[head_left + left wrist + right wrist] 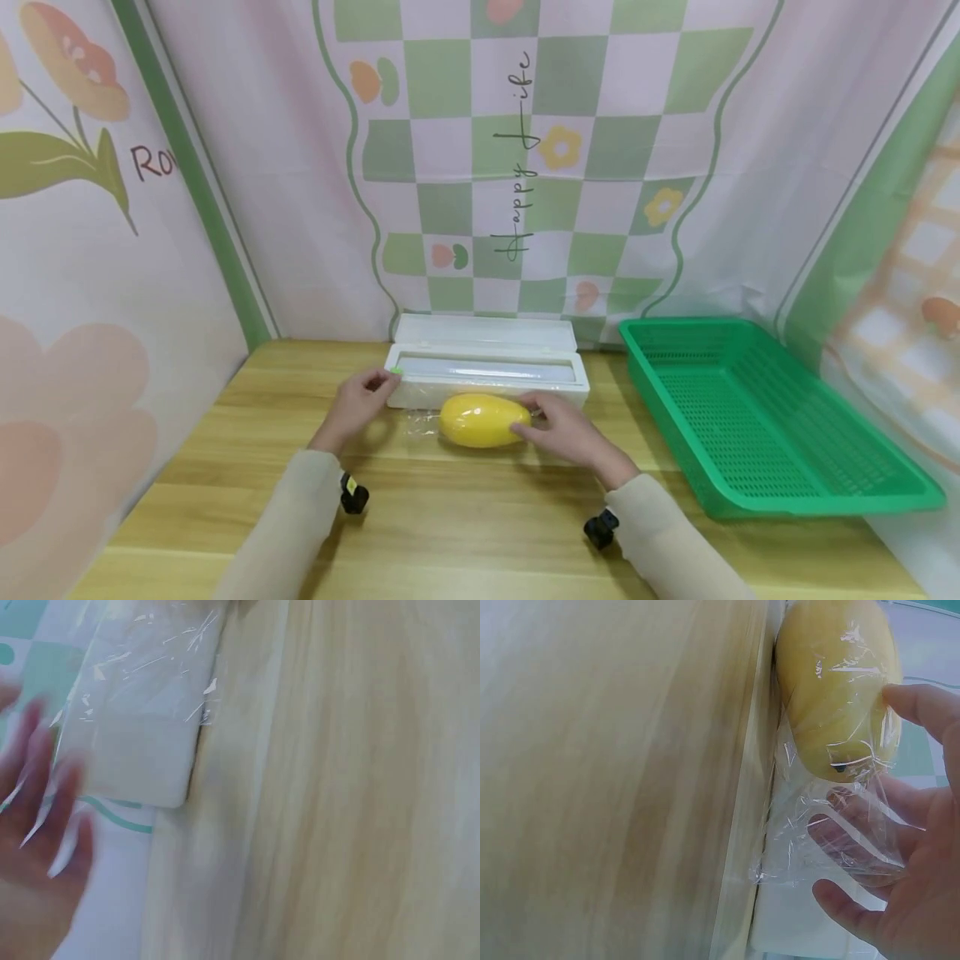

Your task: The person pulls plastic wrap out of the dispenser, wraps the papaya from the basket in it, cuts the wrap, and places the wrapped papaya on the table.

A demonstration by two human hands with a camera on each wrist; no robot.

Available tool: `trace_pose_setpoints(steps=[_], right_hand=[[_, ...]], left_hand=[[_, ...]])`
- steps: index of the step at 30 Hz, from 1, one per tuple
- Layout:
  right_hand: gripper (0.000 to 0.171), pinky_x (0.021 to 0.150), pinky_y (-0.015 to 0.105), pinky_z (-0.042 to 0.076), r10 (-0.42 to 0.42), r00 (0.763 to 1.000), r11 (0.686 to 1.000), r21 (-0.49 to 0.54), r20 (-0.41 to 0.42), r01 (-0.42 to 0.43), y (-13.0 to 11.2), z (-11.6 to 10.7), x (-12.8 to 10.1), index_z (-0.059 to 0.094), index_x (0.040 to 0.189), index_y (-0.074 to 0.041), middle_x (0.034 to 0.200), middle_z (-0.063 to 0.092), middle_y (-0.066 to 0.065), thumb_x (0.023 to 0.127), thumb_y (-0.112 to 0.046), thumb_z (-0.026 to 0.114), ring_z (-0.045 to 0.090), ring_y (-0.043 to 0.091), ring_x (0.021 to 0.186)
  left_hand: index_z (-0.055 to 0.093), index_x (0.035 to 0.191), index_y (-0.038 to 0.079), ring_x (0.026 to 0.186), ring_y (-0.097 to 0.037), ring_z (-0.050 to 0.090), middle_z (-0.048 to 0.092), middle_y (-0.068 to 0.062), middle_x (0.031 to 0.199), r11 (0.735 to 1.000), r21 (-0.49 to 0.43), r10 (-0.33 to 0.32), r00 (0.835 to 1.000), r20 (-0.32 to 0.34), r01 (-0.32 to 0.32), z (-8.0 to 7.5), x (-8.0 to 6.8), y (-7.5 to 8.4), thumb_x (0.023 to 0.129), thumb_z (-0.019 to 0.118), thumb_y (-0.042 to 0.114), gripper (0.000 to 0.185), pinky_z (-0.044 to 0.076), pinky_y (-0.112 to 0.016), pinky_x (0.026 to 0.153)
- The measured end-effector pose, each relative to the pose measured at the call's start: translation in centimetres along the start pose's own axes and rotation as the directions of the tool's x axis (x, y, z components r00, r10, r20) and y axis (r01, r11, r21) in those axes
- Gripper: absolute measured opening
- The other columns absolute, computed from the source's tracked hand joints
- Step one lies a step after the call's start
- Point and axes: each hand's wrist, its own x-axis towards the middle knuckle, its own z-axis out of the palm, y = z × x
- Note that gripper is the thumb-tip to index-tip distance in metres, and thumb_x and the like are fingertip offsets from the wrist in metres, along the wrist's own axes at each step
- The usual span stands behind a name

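A yellow mango [483,420] lies on a sheet of clear cling film [417,423] on the wooden table [480,517], just in front of a white cling film dispenser box [487,367]. My right hand [558,427] rests against the mango's right end. In the right wrist view its thumb touches the mango [832,682] and loose film [817,847] drapes over the relaxed fingers of the right hand [885,825]. My left hand [363,396] is at the box's left end, next to a small green slider [396,371]. The left wrist view shows the left hand [37,840] blurred, fingers spread, beside the film-covered box [142,757].
A large green perforated basket [750,417] sits at the right of the table, holding nothing. Patterned cloth walls close in the back and both sides. Bare wooden table [337,787] stretches from the mango to the front edge.
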Motion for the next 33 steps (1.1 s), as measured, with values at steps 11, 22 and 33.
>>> trace_pose_setpoints(steps=[11,22,33], right_hand=[[0.041,0.098,0.046,0.050,-0.037,0.999,0.999,-0.017,0.005,0.037,0.5,0.3,0.1,0.067,0.126,-0.012,0.126,0.064,0.005,0.096,-0.039,0.068,0.059,0.025,0.114],[0.052,0.099,0.047,0.050,-0.004,1.000,1.000,0.030,0.000,0.004,0.3,-0.1,0.0,0.059,0.135,-0.003,0.132,0.061,0.013,0.099,-0.040,0.064,0.059,0.030,0.117],[0.030,0.090,0.050,0.052,-0.119,0.980,0.988,-0.119,-0.162,0.100,-2.0,-1.8,0.7,0.068,0.121,-0.007,0.117,0.067,0.008,0.099,-0.027,0.064,0.061,0.031,0.107]], left_hand=[[0.049,0.144,0.009,0.136,-0.034,0.038,0.040,-0.014,0.149,0.999,-0.035,-0.038,0.991,-0.127,0.034,1.5,1.4,-0.3,0.092,0.072,0.043,0.066,0.035,-0.054,0.111],[0.040,0.152,0.010,0.139,-0.037,0.036,0.035,-0.015,0.155,0.997,-0.070,-0.039,0.986,-0.160,0.028,2.8,1.5,-0.8,0.095,0.067,0.045,0.072,0.032,-0.052,0.114],[0.037,0.154,0.007,0.138,-0.039,0.038,0.030,-0.018,0.157,0.995,-0.086,-0.061,0.989,-0.136,0.049,2.7,1.4,-0.5,0.093,0.073,0.035,0.076,0.035,-0.048,0.113]])
